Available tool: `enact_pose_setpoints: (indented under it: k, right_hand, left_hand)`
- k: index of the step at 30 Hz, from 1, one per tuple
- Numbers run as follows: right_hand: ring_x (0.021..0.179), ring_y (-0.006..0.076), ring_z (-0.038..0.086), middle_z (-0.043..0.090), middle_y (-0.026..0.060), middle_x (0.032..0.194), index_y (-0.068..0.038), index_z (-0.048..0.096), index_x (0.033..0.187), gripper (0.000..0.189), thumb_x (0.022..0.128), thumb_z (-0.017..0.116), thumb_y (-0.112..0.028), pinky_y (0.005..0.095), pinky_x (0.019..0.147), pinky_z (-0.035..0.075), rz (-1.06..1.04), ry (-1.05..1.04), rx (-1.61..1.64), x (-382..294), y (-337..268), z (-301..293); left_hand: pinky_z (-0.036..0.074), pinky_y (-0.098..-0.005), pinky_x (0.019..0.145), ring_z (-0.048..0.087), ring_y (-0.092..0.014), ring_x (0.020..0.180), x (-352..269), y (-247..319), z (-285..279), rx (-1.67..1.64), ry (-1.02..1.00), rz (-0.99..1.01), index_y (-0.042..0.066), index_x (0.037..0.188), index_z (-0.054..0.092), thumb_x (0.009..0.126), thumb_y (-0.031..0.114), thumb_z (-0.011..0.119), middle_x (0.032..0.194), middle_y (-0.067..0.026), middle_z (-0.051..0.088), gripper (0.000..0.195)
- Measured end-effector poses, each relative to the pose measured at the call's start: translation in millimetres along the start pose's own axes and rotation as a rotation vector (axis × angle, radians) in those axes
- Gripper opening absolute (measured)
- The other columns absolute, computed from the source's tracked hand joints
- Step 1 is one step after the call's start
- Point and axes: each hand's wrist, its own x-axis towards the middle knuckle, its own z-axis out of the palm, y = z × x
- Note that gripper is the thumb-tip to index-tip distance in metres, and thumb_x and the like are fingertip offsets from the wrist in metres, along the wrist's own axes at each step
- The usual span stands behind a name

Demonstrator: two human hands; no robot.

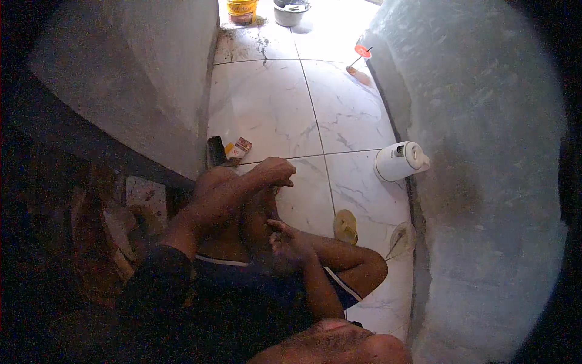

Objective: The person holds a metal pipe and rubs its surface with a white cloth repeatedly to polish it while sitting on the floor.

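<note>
My left hand (278, 172), reached out past my bent knee, has its fingers curled over the tiled floor; whether it holds something small is hidden. Closer to my body, my right hand (287, 239) rests by my crossed legs. Its index finger points out and the others curl in, too dim to show if anything is held. Beyond the left knee lie a small printed pack (241, 149), a yellow object (228, 148) like a lighter, and a dark block-shaped object (217, 151). A yellowish translucent cup-like object (345, 226) stands right of my hands.
A white electric kettle (395, 161) stands by the right wall (482, 191). Near my right knee is a clear cup (402, 240) with a thin stick. Farther off are a red-topped cup (362, 51) with a straw, a yellow bucket (242, 12) and a grey tub (291, 17).
</note>
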Motion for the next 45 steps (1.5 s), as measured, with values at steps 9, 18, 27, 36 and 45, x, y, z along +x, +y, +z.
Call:
enact_pose_setpoints:
  k: [9, 18, 27, 36, 45]
  right_hand:
    - [0.067, 0.0220, 0.063, 0.064, 0.0096, 0.087, -0.011, 0.033, 0.139, 0.059, 0.093, 0.047, -0.046, 0.0347, 0.063, 0.054, 0.023, 0.066, -0.042, 2.4, -0.7, 3.9]
    - [0.066, 0.0213, 0.062, 0.063, 0.0095, 0.087, -0.012, 0.033, 0.138, 0.053, 0.095, 0.044, -0.041, 0.0346, 0.062, 0.054, 0.007, 0.051, 0.007, 0.9, 1.6, 3.6]
    - [0.071, 0.0237, 0.063, 0.063, 0.0108, 0.093, -0.015, 0.027, 0.142, 0.056, 0.096, 0.044, -0.041, 0.0385, 0.063, 0.056, 0.015, -0.004, 0.004, 2.8, 1.1, -2.3]
    - [0.066, 0.0214, 0.062, 0.062, 0.0098, 0.086, -0.013, 0.037, 0.137, 0.053, 0.094, 0.047, -0.041, 0.0344, 0.059, 0.054, 0.037, 0.078, 0.028, 1.2, -3.3, 15.0]
    - [0.068, 0.0216, 0.063, 0.063, 0.0101, 0.088, -0.011, 0.032, 0.139, 0.055, 0.094, 0.047, -0.039, 0.0338, 0.060, 0.054, 0.011, 0.043, -0.007, 2.6, -0.5, 6.5]
  left_hand:
    - [0.051, -0.0459, 0.070, 0.063, -0.033, 0.083, 8.8, -17.5, 22.8, 0.023, 0.040, 0.013, 0.008, 0.089, 0.062, 0.076, 0.037, 0.070, 0.083, -0.0132, 0.063, 0.033]
    - [0.050, -0.0458, 0.075, 0.061, -0.033, 0.088, -2.8, -0.4, 1.1, 0.004, -0.023, -0.032, 0.007, 0.089, 0.062, 0.075, 0.037, 0.071, 0.086, -0.0131, 0.063, 0.034]
    - [0.050, -0.0460, 0.072, 0.062, -0.034, 0.085, -1.0, -2.5, 3.3, -0.006, 0.028, -0.008, 0.007, 0.089, 0.061, 0.076, 0.038, 0.070, 0.085, -0.0133, 0.064, 0.034]
    - [0.051, -0.0457, 0.071, 0.063, -0.034, 0.083, -9.4, -9.0, 7.6, 0.045, 0.127, 0.045, 0.006, 0.088, 0.061, 0.076, 0.038, 0.069, 0.083, -0.0129, 0.064, 0.034]
    - [0.051, -0.0464, 0.071, 0.063, -0.034, 0.083, -5.5, -3.8, 1.1, 0.020, 0.109, 0.047, 0.007, 0.087, 0.062, 0.074, 0.038, 0.071, 0.081, -0.0137, 0.063, 0.035]
